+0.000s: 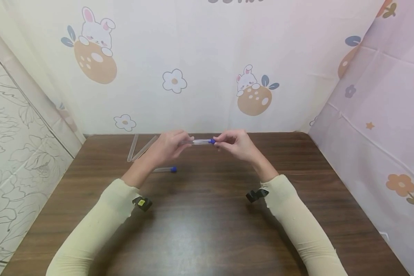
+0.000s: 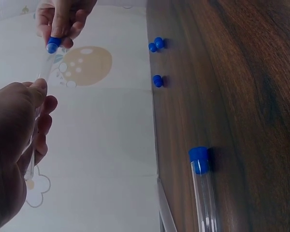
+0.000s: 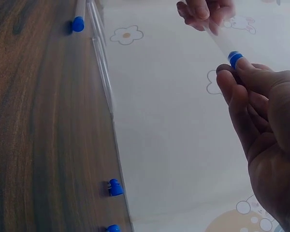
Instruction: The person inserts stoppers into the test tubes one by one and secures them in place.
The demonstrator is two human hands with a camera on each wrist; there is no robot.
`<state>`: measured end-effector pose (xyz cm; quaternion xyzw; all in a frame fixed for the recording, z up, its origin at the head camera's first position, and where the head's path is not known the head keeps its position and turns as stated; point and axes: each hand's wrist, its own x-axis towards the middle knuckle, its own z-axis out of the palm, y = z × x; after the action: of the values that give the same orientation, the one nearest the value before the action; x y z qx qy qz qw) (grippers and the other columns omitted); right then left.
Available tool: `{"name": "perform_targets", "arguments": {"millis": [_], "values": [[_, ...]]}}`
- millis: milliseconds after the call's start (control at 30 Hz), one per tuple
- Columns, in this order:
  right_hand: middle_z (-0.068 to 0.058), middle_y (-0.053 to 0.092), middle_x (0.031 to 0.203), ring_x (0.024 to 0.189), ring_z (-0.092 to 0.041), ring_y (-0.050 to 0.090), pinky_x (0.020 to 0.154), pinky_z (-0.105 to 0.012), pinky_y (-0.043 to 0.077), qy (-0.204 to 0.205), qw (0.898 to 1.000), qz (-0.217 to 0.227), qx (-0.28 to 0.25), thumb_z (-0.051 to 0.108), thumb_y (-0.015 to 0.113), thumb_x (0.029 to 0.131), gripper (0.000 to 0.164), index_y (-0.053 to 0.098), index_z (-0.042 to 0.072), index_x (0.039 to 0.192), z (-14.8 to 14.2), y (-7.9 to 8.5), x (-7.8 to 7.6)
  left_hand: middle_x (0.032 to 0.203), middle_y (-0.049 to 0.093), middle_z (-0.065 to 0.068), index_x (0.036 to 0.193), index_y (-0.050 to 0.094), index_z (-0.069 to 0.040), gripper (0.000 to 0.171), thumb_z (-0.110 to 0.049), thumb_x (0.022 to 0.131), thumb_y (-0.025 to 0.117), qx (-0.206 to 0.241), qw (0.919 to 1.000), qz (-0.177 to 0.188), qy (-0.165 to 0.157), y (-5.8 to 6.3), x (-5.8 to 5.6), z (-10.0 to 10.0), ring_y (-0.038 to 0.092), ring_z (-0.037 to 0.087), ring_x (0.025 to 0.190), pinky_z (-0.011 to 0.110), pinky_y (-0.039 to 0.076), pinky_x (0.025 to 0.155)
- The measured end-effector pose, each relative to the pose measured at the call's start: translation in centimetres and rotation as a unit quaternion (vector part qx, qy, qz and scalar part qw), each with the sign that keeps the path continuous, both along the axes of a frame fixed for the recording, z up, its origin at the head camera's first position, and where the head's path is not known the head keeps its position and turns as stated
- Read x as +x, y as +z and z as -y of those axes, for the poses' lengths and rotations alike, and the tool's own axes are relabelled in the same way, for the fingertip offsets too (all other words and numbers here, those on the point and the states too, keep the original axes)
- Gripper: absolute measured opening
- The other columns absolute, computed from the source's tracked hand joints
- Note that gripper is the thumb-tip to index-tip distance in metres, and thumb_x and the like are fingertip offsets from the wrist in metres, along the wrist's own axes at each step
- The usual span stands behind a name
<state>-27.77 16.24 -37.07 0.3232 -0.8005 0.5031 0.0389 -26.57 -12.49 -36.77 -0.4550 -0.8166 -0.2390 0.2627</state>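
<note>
A clear test tube (image 1: pixel 201 142) is held level between both hands above the table's far part. My left hand (image 1: pixel 170 145) grips the tube's body, fingers curled round it in the left wrist view. At its other end, my right hand (image 1: pixel 238 145) pinches the blue stopper (image 3: pixel 235 58) between thumb and fingertips. The stopper sits in the tube's mouth; how deep I cannot tell. A second tube (image 2: pixel 203 198) with a blue stopper (image 2: pixel 199 157) in its end lies on the table, partly hidden by my left forearm in the head view.
Two clear tubes (image 1: pixel 132 147) without visible stoppers lie at the table's back left. Loose blue stoppers (image 2: pixel 157 80) sit near the table's far edge. A patterned cloth (image 1: pixel 207 76) hangs right behind the wooden table (image 1: pixel 200 222).
</note>
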Motion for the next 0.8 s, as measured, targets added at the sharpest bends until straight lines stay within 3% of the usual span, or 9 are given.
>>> {"name": "perform_targets", "arguments": {"millis": [233, 433, 800], "values": [[-0.015, 0.079, 0.097, 0.081, -0.037, 0.071, 0.066, -0.018, 0.055, -0.011, 1.0, -0.006, 0.023, 0.006, 0.079, 0.085, 0.016, 0.079, 0.005, 0.101, 0.12, 0.04, -0.04, 0.092, 0.075, 0.008, 0.098, 0.069, -0.004, 0.013, -0.003, 0.087, 0.076, -0.009, 1.0, 0.001, -0.002, -0.13, 0.01, -0.02, 0.074, 0.021, 0.081, 0.03, 0.06, 0.07], [-0.014, 0.079, 0.095, 0.081, -0.041, 0.071, 0.066, -0.02, 0.057, 0.003, 0.999, -0.017, 0.032, 0.006, 0.079, 0.085, 0.015, 0.079, 0.005, 0.1, 0.12, 0.27, 0.02, 0.092, 0.076, 0.007, 0.097, 0.069, -0.005, 0.011, -0.004, 0.088, 0.075, -0.011, 0.9999, 0.003, -0.006, -0.11, 0.04, 0.0, 0.072, 0.02, 0.078, 0.029, 0.059, 0.069], [-0.013, 0.079, 0.096, 0.079, -0.025, 0.072, 0.067, -0.023, 0.058, 0.004, 0.999, -0.022, 0.041, 0.001, 0.078, 0.085, 0.016, 0.079, 0.007, 0.099, 0.1, 0.64, -0.22, 0.094, 0.075, 0.007, 0.098, 0.068, -0.005, 0.009, -0.004, 0.09, 0.072, -0.012, 0.9997, 0.018, -0.006, 0.0, 0.16, -0.08, 0.069, 0.018, 0.075, 0.027, 0.059, 0.069]]}}
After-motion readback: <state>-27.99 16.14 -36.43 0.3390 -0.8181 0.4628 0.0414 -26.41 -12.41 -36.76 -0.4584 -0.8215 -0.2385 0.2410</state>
